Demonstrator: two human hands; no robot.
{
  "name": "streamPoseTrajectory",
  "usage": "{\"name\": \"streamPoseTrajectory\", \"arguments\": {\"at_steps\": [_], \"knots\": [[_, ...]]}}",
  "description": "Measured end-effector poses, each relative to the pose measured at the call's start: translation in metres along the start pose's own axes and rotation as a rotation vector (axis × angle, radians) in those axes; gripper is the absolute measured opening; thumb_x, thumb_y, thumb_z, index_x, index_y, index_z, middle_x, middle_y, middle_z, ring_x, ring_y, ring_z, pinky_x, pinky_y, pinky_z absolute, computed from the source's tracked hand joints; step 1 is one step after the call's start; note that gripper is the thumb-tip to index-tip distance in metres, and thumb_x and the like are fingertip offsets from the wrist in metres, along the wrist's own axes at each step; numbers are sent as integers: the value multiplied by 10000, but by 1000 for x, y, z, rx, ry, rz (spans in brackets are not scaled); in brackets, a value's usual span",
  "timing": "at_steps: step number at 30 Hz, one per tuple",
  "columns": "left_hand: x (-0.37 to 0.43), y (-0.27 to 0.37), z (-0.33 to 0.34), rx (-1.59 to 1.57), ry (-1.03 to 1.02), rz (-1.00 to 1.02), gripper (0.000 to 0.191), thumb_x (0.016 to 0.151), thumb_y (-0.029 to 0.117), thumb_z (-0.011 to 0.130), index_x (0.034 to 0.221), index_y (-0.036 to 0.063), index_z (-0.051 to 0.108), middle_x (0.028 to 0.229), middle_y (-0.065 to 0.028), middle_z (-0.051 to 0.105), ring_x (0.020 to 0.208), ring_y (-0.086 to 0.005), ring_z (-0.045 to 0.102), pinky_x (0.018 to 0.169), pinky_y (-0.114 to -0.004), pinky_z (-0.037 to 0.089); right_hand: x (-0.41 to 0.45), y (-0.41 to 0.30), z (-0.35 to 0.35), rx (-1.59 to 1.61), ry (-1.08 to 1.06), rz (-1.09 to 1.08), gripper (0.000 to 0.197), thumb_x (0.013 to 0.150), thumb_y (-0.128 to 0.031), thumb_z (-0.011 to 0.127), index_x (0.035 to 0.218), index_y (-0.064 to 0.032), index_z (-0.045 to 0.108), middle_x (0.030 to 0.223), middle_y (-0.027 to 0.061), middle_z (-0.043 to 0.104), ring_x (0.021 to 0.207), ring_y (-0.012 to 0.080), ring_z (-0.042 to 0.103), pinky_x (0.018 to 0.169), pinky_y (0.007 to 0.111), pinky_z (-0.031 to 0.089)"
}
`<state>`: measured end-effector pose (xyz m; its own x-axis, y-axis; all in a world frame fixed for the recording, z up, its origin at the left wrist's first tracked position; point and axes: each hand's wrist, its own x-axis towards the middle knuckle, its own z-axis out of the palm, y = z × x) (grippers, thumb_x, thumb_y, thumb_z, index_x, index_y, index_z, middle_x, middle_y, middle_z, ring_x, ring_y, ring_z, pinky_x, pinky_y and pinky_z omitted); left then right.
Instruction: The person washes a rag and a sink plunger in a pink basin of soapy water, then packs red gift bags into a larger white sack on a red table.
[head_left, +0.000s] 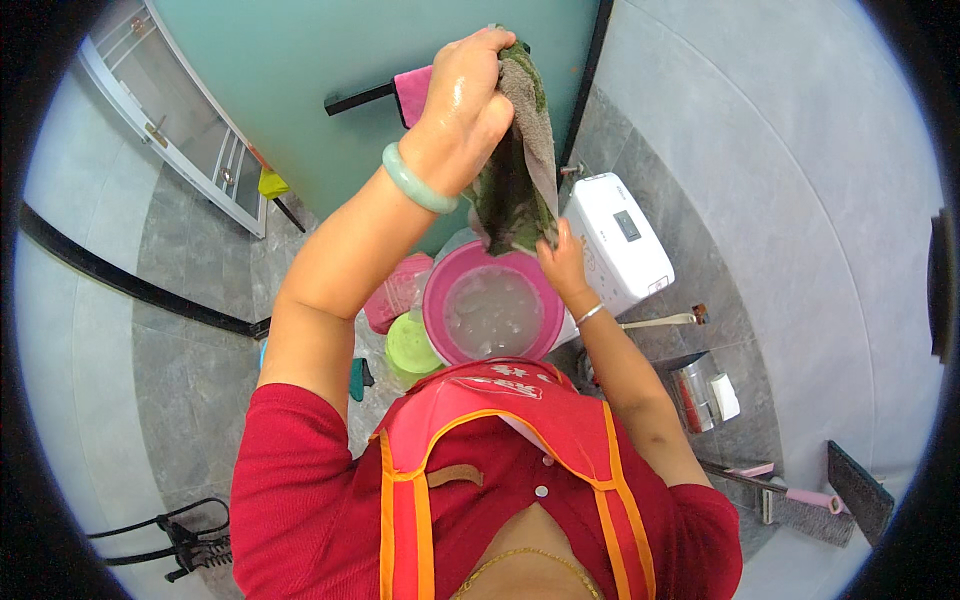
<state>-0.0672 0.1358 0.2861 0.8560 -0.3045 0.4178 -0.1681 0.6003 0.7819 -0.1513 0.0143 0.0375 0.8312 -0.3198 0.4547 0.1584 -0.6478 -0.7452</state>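
Observation:
Raised high at the top centre, my left hand (469, 109), with a pale green bangle on the wrist, grips the upper end of a dark green and grey cloth (517, 172). The cloth hangs folded above a pink basin (433, 300) of cloudy, greyish water (495, 311). My right hand (562, 259), lower and to the right, pinches the cloth's bottom corner near the basin's far right rim. A silver bracelet is on that wrist.
A white toilet tank (626, 232) stands right of the basin. Left of it are a lime green bowl (411, 345) and a pink container (397, 292). Ahead, a pink cloth (411, 94) hangs on the black bar (360, 98) of a frosted glass door (300, 75).

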Motion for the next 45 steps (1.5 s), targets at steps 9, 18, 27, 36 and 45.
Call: {"name": "streamPoseTrajectory", "arguments": {"at_steps": [9, 18, 27, 36, 45], "knots": [[45, 47, 3, -211, -285, -343, 189, 795, 110, 555, 936, -15, 552, 802, -103, 609, 726, -224, 608, 702, -380, 524, -104, 116, 5, -24, -97, 115, 191, 873, -217, 432, 872, -39, 498, 653, 171, 553, 598, 338, 547, 574, 412, 427], [28, 5, -7, 410, -669, -566, 232, 811, 156, 585, 960, -21, 599, 887, -70, 632, 784, -120, 600, 722, -245, 487, 64, -5, -104, 743, 120, 120, 266, 911, -201, 369, 1005, -29, 549, 913, 71, 555, 846, 135, 536, 767, 252, 417], [8, -10, 1, 430, -592, -563, 144, 830, 166, 554, 821, 29, 597, 750, -9, 600, 655, -75, 555, 621, -214, 455, 84, -110, -72, 536, 72, -196, 318, 939, -224, 318, 1051, 24, 485, 950, 109, 537, 873, 158, 485, 814, 274, 379], [30, 32, -1, 180, -391, -246, 155, 822, 183, 537, 833, 31, 565, 716, -32, 586, 631, -119, 569, 594, -238, 470, -17, -87, -38, 479, 0, 162, 234, 932, -217, 364, 900, -5, 458, 737, 56, 484, 629, 129, 477, 592, 251, 431], [35, -3, -61, 1013, -386, 31, 240, 825, 234, 557, 892, 9, 606, 830, -49, 599, 761, -131, 567, 703, -247, 444, 22, -65, -92, 374, 250, 26, 317, 938, -276, 368, 795, -16, 477, 697, 2, 417, 659, 79, 403, 613, 218, 375]]}}
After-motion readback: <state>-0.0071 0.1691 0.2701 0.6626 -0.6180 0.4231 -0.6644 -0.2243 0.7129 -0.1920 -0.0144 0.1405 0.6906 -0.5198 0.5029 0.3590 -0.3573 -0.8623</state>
